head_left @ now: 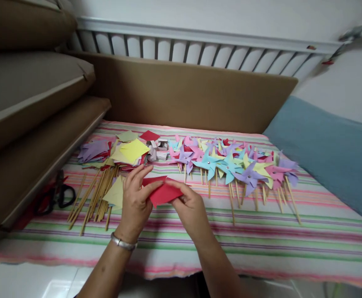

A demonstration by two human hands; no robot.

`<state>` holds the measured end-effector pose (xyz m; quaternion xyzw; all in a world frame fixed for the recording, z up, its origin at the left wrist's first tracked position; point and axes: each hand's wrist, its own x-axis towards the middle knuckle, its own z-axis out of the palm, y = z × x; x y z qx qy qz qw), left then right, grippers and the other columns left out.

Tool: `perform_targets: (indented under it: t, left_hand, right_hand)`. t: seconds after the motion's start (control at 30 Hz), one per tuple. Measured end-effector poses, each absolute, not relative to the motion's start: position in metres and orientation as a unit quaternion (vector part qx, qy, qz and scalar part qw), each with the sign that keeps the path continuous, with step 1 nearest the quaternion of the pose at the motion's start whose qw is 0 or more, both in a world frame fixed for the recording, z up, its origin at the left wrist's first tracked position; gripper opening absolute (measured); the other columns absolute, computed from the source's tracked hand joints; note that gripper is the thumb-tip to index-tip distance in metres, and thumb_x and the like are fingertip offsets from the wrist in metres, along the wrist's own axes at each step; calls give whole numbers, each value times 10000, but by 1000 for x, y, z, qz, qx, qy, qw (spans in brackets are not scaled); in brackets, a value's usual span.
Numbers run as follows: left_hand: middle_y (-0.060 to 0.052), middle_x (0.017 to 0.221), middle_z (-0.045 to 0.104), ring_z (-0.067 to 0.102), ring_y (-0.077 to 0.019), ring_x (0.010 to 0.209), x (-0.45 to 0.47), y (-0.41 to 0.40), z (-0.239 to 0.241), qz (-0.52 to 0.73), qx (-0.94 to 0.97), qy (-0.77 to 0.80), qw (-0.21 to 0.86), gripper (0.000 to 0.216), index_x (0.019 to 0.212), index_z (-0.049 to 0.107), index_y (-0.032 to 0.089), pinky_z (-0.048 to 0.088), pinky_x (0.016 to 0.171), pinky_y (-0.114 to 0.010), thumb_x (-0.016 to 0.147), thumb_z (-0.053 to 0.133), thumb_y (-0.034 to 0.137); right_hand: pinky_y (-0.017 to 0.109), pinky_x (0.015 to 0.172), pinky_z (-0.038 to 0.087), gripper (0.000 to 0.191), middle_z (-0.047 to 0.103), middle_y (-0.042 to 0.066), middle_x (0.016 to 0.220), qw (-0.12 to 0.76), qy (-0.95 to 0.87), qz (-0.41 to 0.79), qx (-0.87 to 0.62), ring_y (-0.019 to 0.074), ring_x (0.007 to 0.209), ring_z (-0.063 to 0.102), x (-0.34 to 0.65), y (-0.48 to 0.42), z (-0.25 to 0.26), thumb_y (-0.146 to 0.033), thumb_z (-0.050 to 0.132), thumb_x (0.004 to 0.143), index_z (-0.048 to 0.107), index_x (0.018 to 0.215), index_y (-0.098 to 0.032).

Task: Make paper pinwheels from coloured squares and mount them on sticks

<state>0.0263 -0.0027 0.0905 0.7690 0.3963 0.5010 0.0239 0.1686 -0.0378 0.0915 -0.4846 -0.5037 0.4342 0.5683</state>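
A red paper square [164, 192] is held between both hands above the striped cloth [261, 240]. My left hand [135, 198], with a silver bracelet at the wrist, pinches the paper's left side. On the paper's right edge my right hand [191, 206] has its fingers closed. Just left of my left hand lie a yellow paper piece [115, 193] and a bundle of wooden sticks [95, 194]. A stack of coloured paper squares [128, 151] sits behind them.
A long row of finished paper pinwheels [230, 165] on sticks lies across the cloth to the right. Black scissors [56, 195] rest at the left edge beside brown cushions [28, 124]. A blue cushion [330, 149] is at right. A cardboard panel [184, 91] stands behind.
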Motion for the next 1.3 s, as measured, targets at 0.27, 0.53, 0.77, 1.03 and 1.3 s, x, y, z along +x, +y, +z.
perform_targets:
  t: [0.27,0.53,0.77,1.03,1.3]
  left_hand:
    - [-98,1153,606,580,-225,1031,43,8,82,575,386,441,570,387,1106,596,235,463,861,-372,734,646,331]
    - [-100,938,696,648,-218,799,45,2,92,463,249,306,793,281,852,697,176,516,668,-333,692,685,407]
    - [-69,808,707,628,-149,691,48,2,81,526,256,364,725,244,814,687,114,475,661,-254,611,762,225]
    - [-43,735,710,636,-145,658,39,7,88,597,215,380,673,232,785,677,116,477,651,-251,585,763,195]
    - [-28,803,717,650,-146,695,40,10,83,642,163,350,663,217,806,673,143,484,655,-253,604,748,172]
  right_hand:
    - [306,775,509,320,721,-1,909,610,-468,406,-494,188,859,650,202,-18,89,-93,518,680,732,854,-256]
    - [307,785,488,413,718,-15,918,556,-564,381,-477,180,870,637,214,-18,86,-59,423,691,723,893,-258]
    - [382,928,431,505,686,1,1029,461,-634,402,-472,198,1001,604,204,-18,75,-23,401,650,683,998,-255]
    - [458,1043,319,225,463,56,1351,542,-621,207,-527,260,1247,413,181,-29,85,-226,605,765,680,973,-269]
    - [320,728,497,379,661,44,905,602,-308,567,-471,181,844,622,151,-26,67,-241,692,671,552,1022,-212]
